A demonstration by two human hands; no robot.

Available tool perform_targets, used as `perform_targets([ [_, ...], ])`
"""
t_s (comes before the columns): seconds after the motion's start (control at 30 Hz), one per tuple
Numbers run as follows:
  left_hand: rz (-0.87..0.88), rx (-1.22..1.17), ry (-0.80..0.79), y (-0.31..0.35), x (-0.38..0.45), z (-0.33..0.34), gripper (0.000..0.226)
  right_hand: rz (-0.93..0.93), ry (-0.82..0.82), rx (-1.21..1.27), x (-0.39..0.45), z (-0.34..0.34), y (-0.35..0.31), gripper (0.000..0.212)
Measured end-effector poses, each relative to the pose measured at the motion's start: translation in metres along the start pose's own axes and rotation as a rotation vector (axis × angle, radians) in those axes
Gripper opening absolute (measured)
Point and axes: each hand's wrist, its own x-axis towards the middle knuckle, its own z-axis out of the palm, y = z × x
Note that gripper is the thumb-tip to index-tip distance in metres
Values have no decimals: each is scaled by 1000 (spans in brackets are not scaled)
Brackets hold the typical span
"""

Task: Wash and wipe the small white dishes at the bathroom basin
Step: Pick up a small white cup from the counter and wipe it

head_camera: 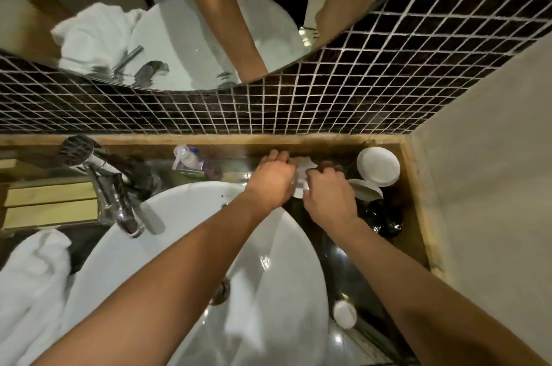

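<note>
Both my hands meet over the dark counter behind the right rim of the white basin (191, 246). My left hand (273, 178) and my right hand (327, 196) hold a small white dish (298, 190) together with a white tissue or cloth (303, 165) between them; most of the dish is hidden by my fingers. Two more small white dishes stand at the far right corner: a round one (378, 166) and a tilted one (366, 189) leaning below it.
A chrome tap (119, 204) stands left of the basin, with a hairdryer (76, 150) behind it. A soap pump bottle (186, 158) is at the back. White towels (33, 291) lie at the left. A small white lid (345, 313) and black crumpled plastic (379, 219) are on the right counter.
</note>
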Motion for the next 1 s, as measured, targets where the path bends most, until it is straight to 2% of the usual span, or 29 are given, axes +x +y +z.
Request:
perform_targets([
  [0.1,3,-22,-6,-2,0,3,45,22,-11,5,11,6,-2,24],
  [0.33,44,-63,71,-1,-2,14,35,2,-31,-10,22,17,-2,34],
  [0.57,81,56,142,0,-5,15,35,-22,5,-66,17,12,1,31],
  [0.8,163,84,152,19,-32,6,30,-50,12,14,-17,-6,4,37],
  [1.0,225,70,130,41,-68,8,27,-29,-3,148,-73,-7,11,28],
])
